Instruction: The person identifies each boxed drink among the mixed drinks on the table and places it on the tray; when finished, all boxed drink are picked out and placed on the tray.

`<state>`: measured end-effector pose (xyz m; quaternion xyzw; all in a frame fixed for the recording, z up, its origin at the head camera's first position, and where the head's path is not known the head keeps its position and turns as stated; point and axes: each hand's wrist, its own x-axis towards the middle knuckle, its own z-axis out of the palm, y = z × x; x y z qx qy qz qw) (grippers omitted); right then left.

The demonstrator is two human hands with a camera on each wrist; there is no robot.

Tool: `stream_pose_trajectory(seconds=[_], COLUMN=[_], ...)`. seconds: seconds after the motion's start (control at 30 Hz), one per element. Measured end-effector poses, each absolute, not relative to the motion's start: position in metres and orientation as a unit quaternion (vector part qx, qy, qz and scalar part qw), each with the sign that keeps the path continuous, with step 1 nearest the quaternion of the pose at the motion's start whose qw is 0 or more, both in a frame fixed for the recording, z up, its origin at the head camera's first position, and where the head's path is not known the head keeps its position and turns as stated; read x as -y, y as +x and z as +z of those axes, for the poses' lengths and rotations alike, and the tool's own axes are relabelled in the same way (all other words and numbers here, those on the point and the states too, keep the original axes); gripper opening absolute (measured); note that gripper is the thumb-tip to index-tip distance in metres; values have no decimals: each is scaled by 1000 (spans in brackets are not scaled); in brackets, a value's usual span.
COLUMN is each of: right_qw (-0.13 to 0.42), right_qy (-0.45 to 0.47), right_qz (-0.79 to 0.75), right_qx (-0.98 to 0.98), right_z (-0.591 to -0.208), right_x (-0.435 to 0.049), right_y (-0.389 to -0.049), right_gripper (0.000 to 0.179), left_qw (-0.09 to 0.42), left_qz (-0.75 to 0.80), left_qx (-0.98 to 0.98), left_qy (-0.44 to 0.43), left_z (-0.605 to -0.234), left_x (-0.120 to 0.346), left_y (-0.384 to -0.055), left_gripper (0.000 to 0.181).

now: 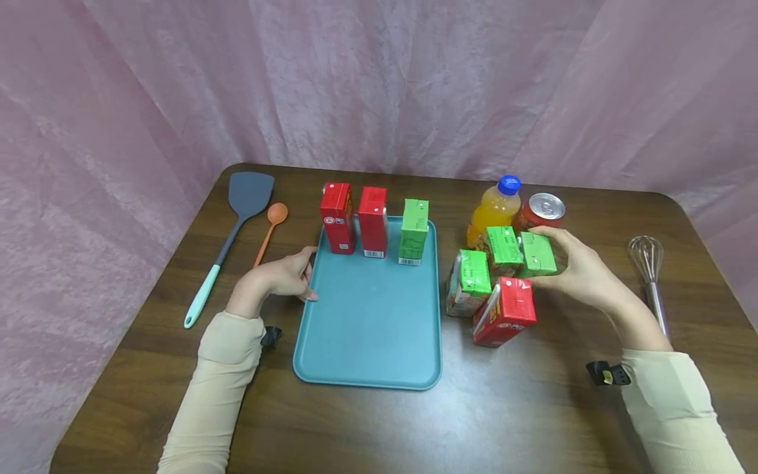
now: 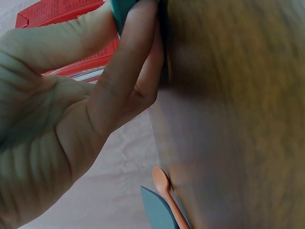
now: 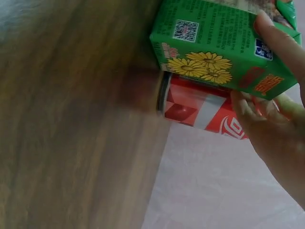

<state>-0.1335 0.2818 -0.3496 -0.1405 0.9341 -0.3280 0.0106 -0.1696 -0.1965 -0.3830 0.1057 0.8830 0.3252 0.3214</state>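
My left hand (image 1: 283, 276) pinches the left rim of a blue-green tray (image 1: 370, 336), thumb above and fingers beneath, as the left wrist view shows. Two red drink cartons (image 1: 337, 220) and a green drink carton (image 1: 414, 230) stand in a row at the tray's far end. To the right of the tray, my right hand (image 1: 583, 273) grips another green drink carton (image 3: 214, 43) between thumb and fingers. Right behind that carton is a red soda can (image 3: 200, 107). Close by stand two more green cartons (image 1: 468, 283), a red carton (image 1: 505, 313) and an orange juice bottle (image 1: 494, 210) with a blue cap.
On the table's left side lie a grey spatula (image 1: 250, 192) with a mint handle and an orange spoon (image 1: 276, 213). A metal whisk (image 1: 647, 260) lies beyond my right forearm. Pink curtain (image 1: 379, 85) hangs along the wooden table's (image 1: 509, 408) far edge.
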Motion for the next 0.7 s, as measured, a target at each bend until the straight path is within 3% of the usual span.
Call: stream_pose_trajectory(seconds=[0.27, 0.7], right_qw=[29, -77], right_qy=[-106, -35], right_qz=[-356, -314], right_qx=[-928, -946], right_z=[-356, -324], right_x=[-285, -283], right_y=[-129, -109], right_gripper=[82, 87], left_qw=[324, 322], left_qz=[320, 322], left_qx=[-885, -884], left_qy=[101, 104], left_z=[-384, -386], left_x=[193, 194], left_y=[-171, -171], left_gripper=[95, 94])
